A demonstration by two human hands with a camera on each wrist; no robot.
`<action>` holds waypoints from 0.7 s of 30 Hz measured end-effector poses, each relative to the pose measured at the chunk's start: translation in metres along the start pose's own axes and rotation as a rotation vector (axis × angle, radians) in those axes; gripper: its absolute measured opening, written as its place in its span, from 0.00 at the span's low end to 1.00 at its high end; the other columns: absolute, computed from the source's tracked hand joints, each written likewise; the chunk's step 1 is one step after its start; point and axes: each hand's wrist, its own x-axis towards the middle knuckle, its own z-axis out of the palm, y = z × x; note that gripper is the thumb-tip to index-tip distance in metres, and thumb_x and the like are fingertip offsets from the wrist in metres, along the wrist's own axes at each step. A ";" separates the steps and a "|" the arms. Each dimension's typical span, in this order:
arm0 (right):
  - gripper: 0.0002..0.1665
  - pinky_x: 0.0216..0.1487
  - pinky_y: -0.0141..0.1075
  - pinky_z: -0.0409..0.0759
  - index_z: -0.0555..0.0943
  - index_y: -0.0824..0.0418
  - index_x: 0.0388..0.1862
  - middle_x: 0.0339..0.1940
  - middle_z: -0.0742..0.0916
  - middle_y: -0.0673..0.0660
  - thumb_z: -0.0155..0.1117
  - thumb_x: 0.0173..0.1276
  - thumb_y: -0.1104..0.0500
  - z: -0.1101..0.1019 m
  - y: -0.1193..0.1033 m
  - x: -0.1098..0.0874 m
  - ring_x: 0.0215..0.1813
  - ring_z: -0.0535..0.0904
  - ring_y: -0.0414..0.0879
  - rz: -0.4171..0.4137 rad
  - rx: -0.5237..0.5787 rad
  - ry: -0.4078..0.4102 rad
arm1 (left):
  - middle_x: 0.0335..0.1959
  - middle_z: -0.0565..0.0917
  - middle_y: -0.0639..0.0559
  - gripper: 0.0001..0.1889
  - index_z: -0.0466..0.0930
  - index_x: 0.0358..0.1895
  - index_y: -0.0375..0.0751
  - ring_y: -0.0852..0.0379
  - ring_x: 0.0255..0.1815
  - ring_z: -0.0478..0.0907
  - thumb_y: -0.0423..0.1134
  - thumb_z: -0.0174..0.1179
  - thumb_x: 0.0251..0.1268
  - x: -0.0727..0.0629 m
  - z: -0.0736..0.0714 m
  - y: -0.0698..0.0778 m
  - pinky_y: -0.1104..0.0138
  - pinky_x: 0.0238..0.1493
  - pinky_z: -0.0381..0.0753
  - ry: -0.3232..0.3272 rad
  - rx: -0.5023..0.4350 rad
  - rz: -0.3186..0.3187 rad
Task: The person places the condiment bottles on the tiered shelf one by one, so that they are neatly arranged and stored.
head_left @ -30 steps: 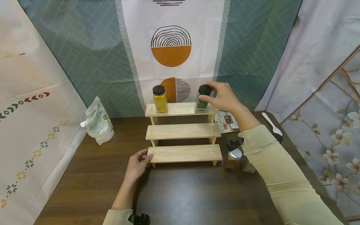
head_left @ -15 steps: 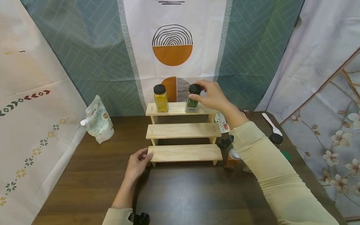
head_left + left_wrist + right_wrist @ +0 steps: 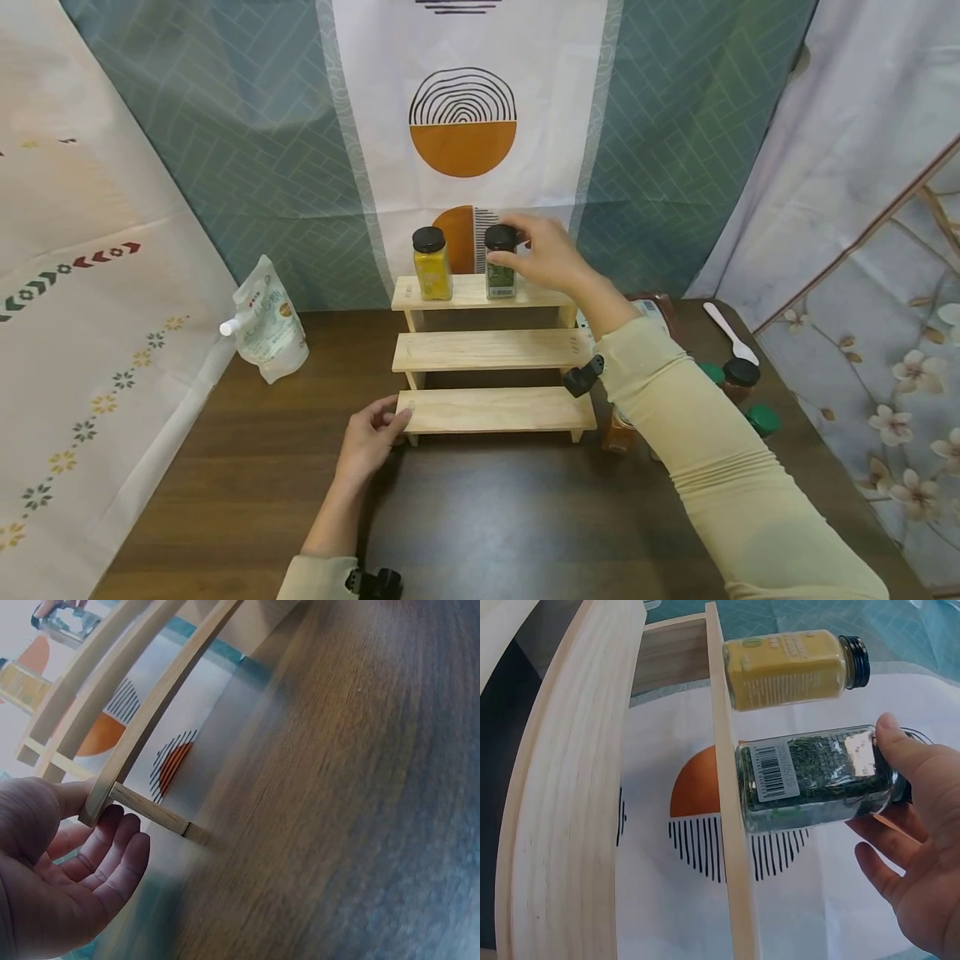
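A three-step wooden rack (image 3: pixel 491 350) stands on the dark wooden table. On its top step, toward the left, is a jar of yellow spice (image 3: pixel 432 268) with a black lid. To the right of it, a glass jar of green dried herbs (image 3: pixel 500 271) sits upright on the same step. My right hand (image 3: pixel 543 254) pinches this herb jar near its black lid, thumb in front; the right wrist view shows the herb jar's barcode label (image 3: pixel 774 772). My left hand (image 3: pixel 367 442) grips the left end of the lowest step, thumb on top and fingers below.
A white spouted pouch (image 3: pixel 268 321) lies at the back left. Beyond my right sleeve are a white spoon (image 3: pixel 731 333), a black-lidded jar (image 3: pixel 741 375) and green lids (image 3: pixel 762 419). An orange-brown jar (image 3: pixel 618 435) is partly hidden by that arm.
My right hand has moved the herb jar left along the top step, closer to the yellow jar. My left hand has stayed on the lowest step.
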 end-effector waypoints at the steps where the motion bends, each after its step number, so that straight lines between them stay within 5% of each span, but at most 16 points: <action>1: 0.29 0.55 0.46 0.79 0.79 0.60 0.64 0.53 0.85 0.57 0.75 0.66 0.52 0.001 0.000 0.000 0.51 0.81 0.54 0.003 0.002 0.002 | 0.33 0.85 0.42 0.24 0.76 0.66 0.31 0.50 0.33 0.86 0.37 0.65 0.71 0.000 0.001 0.000 0.59 0.39 0.89 -0.002 -0.002 0.001; 12: 0.41 0.63 0.51 0.76 0.69 0.58 0.75 0.60 0.83 0.59 0.72 0.68 0.47 0.005 0.003 0.000 0.59 0.79 0.55 0.047 0.040 -0.001 | 0.33 0.85 0.42 0.24 0.75 0.66 0.30 0.49 0.35 0.86 0.37 0.65 0.72 -0.002 0.002 0.001 0.58 0.41 0.89 -0.014 -0.023 0.006; 21: 0.46 0.69 0.56 0.69 0.60 0.53 0.80 0.64 0.80 0.60 0.69 0.70 0.44 0.004 0.017 -0.020 0.66 0.74 0.53 0.093 0.053 0.001 | 0.34 0.85 0.42 0.25 0.75 0.66 0.30 0.49 0.34 0.86 0.38 0.65 0.71 0.001 0.000 -0.001 0.59 0.40 0.89 -0.009 -0.018 0.001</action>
